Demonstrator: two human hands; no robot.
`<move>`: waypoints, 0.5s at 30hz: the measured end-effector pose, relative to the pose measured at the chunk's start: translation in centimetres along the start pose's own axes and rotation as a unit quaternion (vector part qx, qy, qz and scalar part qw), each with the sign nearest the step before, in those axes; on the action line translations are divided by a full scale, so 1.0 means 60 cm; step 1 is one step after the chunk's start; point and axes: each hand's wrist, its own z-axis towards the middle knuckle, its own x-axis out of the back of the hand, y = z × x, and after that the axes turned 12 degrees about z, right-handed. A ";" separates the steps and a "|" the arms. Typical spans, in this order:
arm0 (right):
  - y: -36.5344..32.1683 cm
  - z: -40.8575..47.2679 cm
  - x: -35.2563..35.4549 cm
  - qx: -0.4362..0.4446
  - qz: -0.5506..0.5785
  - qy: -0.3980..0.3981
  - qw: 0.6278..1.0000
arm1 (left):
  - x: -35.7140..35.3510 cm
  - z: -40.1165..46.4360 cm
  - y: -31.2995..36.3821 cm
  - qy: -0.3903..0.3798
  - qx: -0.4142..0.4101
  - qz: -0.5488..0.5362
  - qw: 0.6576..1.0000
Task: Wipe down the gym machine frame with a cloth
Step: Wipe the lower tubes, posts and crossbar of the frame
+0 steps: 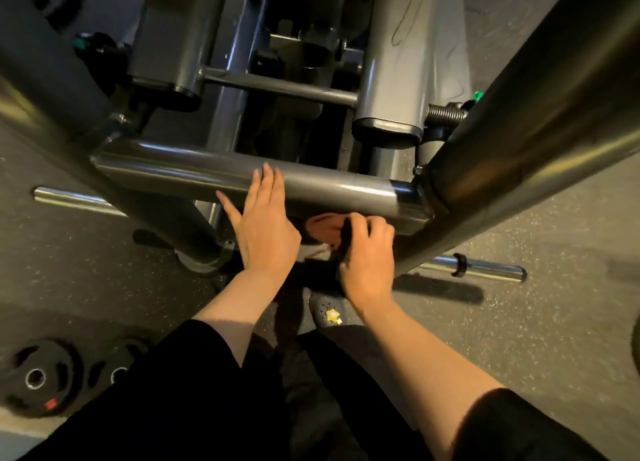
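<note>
1. Fingers (360, 227) of the right hand (367, 263) are curled in tight, bunching a dark cloth (320, 232) just under the near edge of the horizontal crossbar (242, 173); my guess is the bunching makes a firmer pad for rubbing.
2. Left hand (265, 228) is flat and straight-fingered, tips laid on the crossbar, gripping nothing; it looks like a brace to steady the person while leaning in.
3. Cloth sits between the two hands, below the bar and partly in shadow; whether it touches the metal right now, I cannot tell.
4. Crossbar runs left to right and joins the big slanted frame tube (519, 131) on the right at a darker collar (412, 201); that joint is close to the cloth hand, so it seems a likely next patch to wipe.
5. Beyond the bar, two padded rollers (398, 80) hang over the dark gap of the machine, with a coil spring (446, 112) beside the right one.
6. On the floor (554, 253), a chrome bar (485, 270) pokes out from behind the slanted tube, and weight plates (38, 377) lie at lower left.
7. A grey clog with a yellow star charm (327, 313) is planted right under the hands, so the person stands close against the frame, wiping low.
</note>
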 end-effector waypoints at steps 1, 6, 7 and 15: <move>-0.032 0.004 -0.022 -0.026 0.052 0.014 0.998 | 0.003 0.002 -0.004 0.007 -0.008 0.000 1.000; -0.127 0.030 -0.085 -0.303 0.304 0.222 0.876 | 0.024 0.017 -0.037 -0.008 -0.114 0.017 0.993; -0.119 0.031 -0.083 -0.327 0.329 0.256 0.848 | 0.026 0.019 -0.044 -0.012 -0.147 0.019 0.989; -0.004 0.061 0.013 -0.409 0.368 0.541 0.636 | 0.032 0.027 -0.016 -0.104 -0.361 0.065 0.925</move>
